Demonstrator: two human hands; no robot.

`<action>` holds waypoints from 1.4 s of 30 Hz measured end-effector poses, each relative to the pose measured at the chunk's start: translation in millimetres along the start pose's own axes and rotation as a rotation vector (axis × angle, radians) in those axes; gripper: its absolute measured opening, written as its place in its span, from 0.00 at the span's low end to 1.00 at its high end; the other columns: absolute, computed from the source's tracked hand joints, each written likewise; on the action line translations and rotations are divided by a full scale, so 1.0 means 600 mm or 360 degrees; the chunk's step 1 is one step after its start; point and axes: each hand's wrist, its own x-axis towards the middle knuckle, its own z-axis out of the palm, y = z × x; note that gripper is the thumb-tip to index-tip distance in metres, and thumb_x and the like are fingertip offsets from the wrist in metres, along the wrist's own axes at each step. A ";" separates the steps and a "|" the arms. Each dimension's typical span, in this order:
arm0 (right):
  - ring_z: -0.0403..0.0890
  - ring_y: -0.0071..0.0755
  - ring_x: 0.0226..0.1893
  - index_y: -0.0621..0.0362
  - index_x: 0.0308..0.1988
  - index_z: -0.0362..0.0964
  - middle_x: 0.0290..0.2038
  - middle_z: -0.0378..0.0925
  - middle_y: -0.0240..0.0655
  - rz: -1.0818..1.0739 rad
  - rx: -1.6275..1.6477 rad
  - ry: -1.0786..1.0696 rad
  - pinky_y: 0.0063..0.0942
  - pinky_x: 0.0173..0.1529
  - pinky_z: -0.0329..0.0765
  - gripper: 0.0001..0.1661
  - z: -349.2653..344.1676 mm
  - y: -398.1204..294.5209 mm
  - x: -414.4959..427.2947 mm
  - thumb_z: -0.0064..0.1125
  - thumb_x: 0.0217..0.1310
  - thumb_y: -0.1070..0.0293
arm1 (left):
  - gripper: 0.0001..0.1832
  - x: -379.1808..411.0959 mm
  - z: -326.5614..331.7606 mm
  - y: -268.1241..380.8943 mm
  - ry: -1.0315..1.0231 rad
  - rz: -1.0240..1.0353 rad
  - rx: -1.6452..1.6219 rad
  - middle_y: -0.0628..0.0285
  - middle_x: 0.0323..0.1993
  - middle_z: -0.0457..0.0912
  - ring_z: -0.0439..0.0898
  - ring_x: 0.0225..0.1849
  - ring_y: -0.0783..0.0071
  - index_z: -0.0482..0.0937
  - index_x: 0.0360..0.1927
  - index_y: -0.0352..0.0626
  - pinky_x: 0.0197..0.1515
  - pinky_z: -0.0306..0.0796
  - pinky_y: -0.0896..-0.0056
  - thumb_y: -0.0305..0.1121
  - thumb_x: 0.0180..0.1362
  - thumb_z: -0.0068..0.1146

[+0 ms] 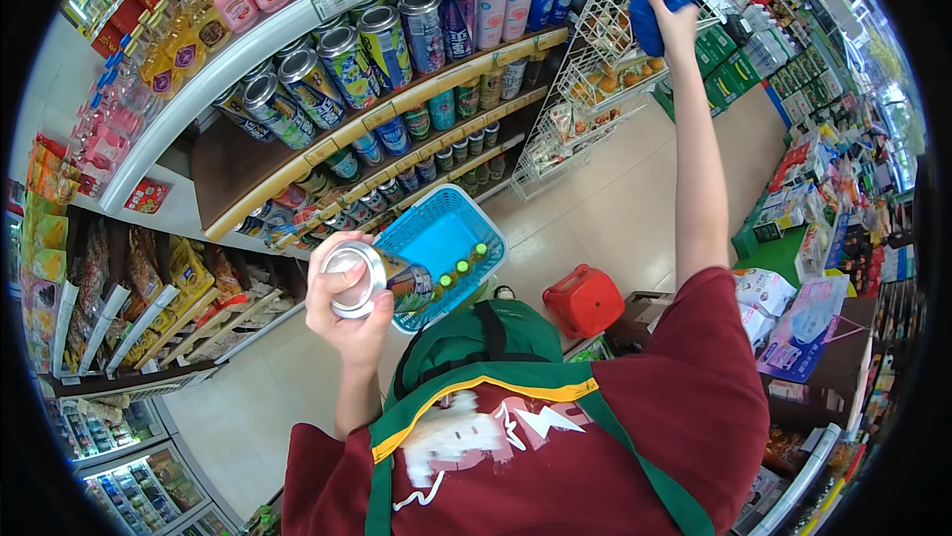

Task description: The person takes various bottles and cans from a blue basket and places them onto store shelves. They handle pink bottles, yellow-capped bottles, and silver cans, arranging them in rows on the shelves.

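My left hand (346,298) is closed around a tall beverage can (394,284), tilted with its silver end towards the camera. Up at the right, with the arm stretched out, my right hand (673,19) grips a bunched blue cloth (658,12) in front of a white wire rack. Rows of tall cans (346,64) stand on the shelf ahead. Below the held can is a blue plastic basket (487,227) with several green-capped bottles (462,267) along one side.
Smaller cans fill the lower shelves (387,119). A wire rack (595,101) with packaged food stands at the shelf's end. A red plastic stool (587,302) is on the tiled floor. Snack bags (186,276) hang at the left; stacked goods (811,186) line the right.
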 end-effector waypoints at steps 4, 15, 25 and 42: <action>0.81 0.49 0.47 0.75 0.52 0.72 0.43 0.80 0.53 0.0221 -0.0662 -0.0422 0.40 0.49 0.77 0.50 0.038 -0.012 0.027 0.65 0.52 0.35 | 0.21 -0.021 -0.001 -0.003 -0.0043 -0.0047 0.0006 0.44 0.52 0.74 0.78 0.52 0.55 0.70 0.44 0.43 0.55 0.72 0.56 0.36 0.51 0.68; 0.81 0.41 0.50 0.57 0.61 0.63 0.57 0.73 0.44 -0.0103 0.0419 -0.2584 0.36 0.47 0.85 0.36 0.024 -0.332 -0.609 0.70 0.53 0.67 | 0.59 -0.103 -0.012 -0.092 -0.0223 -0.0426 0.0359 0.51 0.53 0.77 0.80 0.52 0.63 0.51 0.71 0.38 0.55 0.74 0.64 0.28 0.37 0.80; 0.82 0.56 0.46 0.66 0.50 0.65 0.44 0.80 0.53 -0.0076 0.0243 -0.2133 0.42 0.47 0.80 0.44 0.158 -0.258 -0.825 0.80 0.37 0.58 | 0.44 -0.203 -0.073 -0.257 -0.0326 -0.0451 0.0520 0.49 0.57 0.75 0.72 0.60 0.46 0.60 0.66 0.39 0.62 0.65 0.51 0.27 0.44 0.70; 0.80 0.57 0.49 0.64 0.50 0.64 0.50 0.74 0.53 -0.0060 -0.0717 -0.2385 0.46 0.49 0.81 0.48 0.445 0.020 -1.132 0.82 0.32 0.55 | 0.35 -0.488 -0.172 -0.624 -0.0197 -0.2030 -0.0292 0.45 0.66 0.66 0.64 0.68 0.57 0.57 0.70 0.30 0.65 0.60 0.66 0.15 0.55 0.41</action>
